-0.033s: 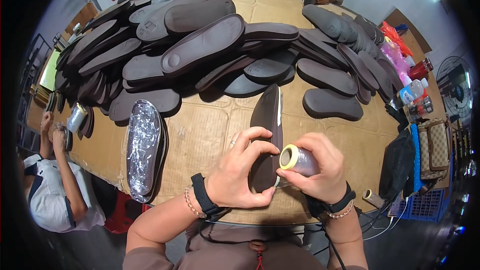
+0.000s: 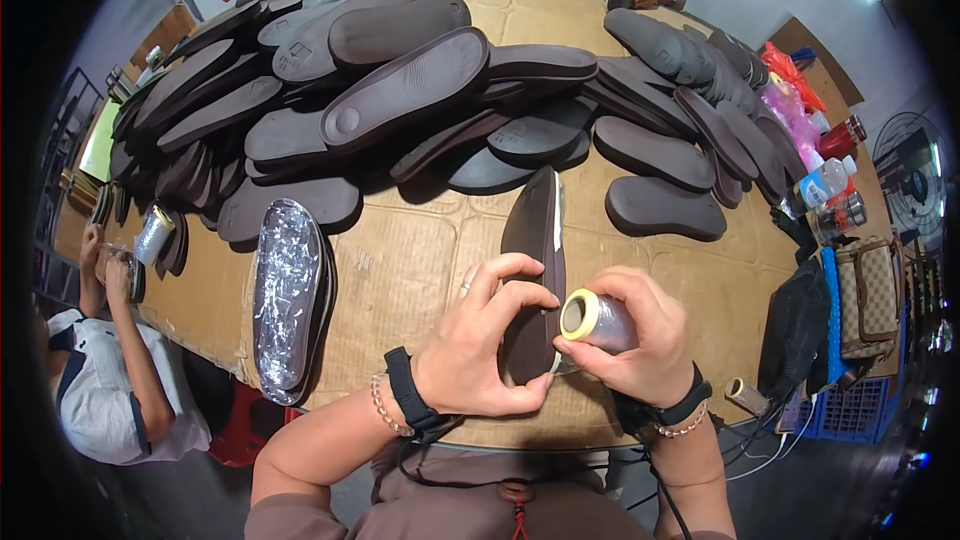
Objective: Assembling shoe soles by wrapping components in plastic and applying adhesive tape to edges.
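Observation:
A dark brown shoe sole (image 2: 528, 230) stands on its edge on the cardboard, its toe pointing away from me. My left hand (image 2: 475, 345) is closed around its near half, thumb and fingers gripping the rims. Just right of it, my right hand (image 2: 645, 345) holds a small roll of clear plastic film (image 2: 612, 325) with a yellow-rimmed core end. The right thumb and fingertips come close to the sole's right side, where a pale strip shows along the edge. Left of my hands lies a sole wrapped in shiny clear film (image 2: 285, 300), on top of another sole.
A big heap of dark soles (image 2: 400, 90) covers the far side of the cardboard-topped table (image 2: 420, 260). Co-workers' hands (image 2: 115, 275) are busy at left and across. At right stand a water bottle (image 2: 825, 185), a black bag (image 2: 795, 330) and a small film roll (image 2: 745, 397).
The film roll in my right hand has shifted very slightly to the right. My left hand and the sole look the same.

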`<state>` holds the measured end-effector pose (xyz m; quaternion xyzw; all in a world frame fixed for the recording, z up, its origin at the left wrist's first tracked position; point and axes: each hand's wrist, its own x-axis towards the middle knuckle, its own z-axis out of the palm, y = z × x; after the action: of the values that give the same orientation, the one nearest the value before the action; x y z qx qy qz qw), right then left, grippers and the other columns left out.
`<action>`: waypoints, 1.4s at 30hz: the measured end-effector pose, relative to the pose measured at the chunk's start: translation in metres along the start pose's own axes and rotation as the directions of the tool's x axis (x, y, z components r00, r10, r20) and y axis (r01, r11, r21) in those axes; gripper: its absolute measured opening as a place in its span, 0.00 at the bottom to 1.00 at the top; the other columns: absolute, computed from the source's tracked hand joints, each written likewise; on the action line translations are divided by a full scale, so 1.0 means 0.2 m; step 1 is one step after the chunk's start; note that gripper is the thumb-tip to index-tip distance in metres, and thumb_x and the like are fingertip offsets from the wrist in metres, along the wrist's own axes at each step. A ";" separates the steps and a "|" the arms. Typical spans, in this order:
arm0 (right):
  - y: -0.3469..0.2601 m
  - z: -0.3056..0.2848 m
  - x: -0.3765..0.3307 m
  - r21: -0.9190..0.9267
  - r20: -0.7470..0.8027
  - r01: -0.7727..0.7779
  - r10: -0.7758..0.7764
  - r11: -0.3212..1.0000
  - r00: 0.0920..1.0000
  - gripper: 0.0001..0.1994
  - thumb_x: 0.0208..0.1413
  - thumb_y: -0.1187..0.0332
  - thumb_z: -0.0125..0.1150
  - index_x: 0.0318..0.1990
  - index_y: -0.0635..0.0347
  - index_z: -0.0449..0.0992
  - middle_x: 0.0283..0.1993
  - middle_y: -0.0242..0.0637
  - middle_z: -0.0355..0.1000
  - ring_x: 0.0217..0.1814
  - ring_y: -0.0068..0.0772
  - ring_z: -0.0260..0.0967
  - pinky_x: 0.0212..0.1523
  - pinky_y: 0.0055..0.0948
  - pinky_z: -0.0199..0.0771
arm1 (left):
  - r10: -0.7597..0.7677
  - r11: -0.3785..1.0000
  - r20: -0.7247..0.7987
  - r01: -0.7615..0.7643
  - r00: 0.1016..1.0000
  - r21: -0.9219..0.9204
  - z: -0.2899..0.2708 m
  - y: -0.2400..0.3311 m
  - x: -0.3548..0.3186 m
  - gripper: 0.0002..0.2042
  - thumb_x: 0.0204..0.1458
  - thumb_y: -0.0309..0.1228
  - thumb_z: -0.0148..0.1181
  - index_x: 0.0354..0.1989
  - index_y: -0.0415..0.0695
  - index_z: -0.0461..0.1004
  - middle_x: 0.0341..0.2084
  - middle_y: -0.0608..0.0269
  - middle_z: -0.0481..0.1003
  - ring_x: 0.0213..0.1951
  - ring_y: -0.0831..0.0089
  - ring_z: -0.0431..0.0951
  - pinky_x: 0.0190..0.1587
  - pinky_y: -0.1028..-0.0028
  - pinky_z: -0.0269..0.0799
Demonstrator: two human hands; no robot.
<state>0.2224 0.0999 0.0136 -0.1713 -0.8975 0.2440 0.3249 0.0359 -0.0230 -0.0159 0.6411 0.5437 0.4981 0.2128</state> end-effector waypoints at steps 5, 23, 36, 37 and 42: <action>-0.07 -0.02 0.00 0.019 0.086 0.014 -0.015 1.000 0.996 0.25 0.43 0.60 0.81 0.46 0.59 0.75 0.33 0.39 0.77 0.30 0.44 0.78 0.32 0.35 0.78 | -0.017 0.992 0.051 0.023 0.999 -0.126 0.01 -0.02 -0.03 0.29 0.38 0.32 0.75 0.51 0.43 0.71 0.56 0.47 0.63 0.56 0.53 0.70 0.55 0.63 0.73; -0.03 -0.05 -0.02 0.041 0.251 -0.042 0.030 0.998 0.967 0.21 0.48 0.59 0.74 0.45 0.62 0.76 0.35 0.42 0.72 0.33 0.47 0.75 0.33 0.38 0.74 | -0.010 0.998 0.164 0.019 0.986 -0.052 0.00 -0.09 0.01 0.25 0.43 0.30 0.69 0.53 0.45 0.70 0.58 0.42 0.62 0.63 0.46 0.65 0.66 0.56 0.62; -0.02 0.04 -0.02 -0.109 -0.054 -0.119 0.114 0.987 0.992 0.23 0.41 0.68 0.81 0.44 0.60 0.74 0.35 0.41 0.74 0.33 0.45 0.77 0.32 0.37 0.77 | -0.075 0.993 0.145 0.086 0.987 -0.076 0.01 -0.07 -0.01 0.28 0.45 0.29 0.67 0.58 0.43 0.69 0.60 0.44 0.62 0.63 0.47 0.65 0.66 0.59 0.63; -0.02 0.05 -0.02 -0.108 -0.050 -0.119 0.114 0.987 0.992 0.23 0.41 0.68 0.81 0.44 0.60 0.74 0.35 0.41 0.74 0.33 0.45 0.77 0.32 0.37 0.77 | -0.079 0.993 0.145 0.091 0.986 -0.076 0.00 -0.07 -0.01 0.28 0.45 0.29 0.67 0.58 0.43 0.69 0.59 0.43 0.62 0.63 0.47 0.65 0.66 0.59 0.63; -0.02 0.06 -0.02 -0.135 -0.060 -0.103 0.096 0.985 0.994 0.23 0.41 0.68 0.80 0.44 0.60 0.74 0.35 0.41 0.74 0.32 0.45 0.76 0.32 0.37 0.77 | -0.080 0.992 0.139 0.092 0.987 -0.083 0.01 -0.07 -0.01 0.29 0.45 0.29 0.67 0.58 0.42 0.68 0.59 0.43 0.62 0.63 0.47 0.65 0.66 0.59 0.64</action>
<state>0.2165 0.0907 0.0055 -0.2444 -0.8936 0.1928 0.3235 0.0302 -0.0191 -0.0284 0.6393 0.5325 0.4673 0.2989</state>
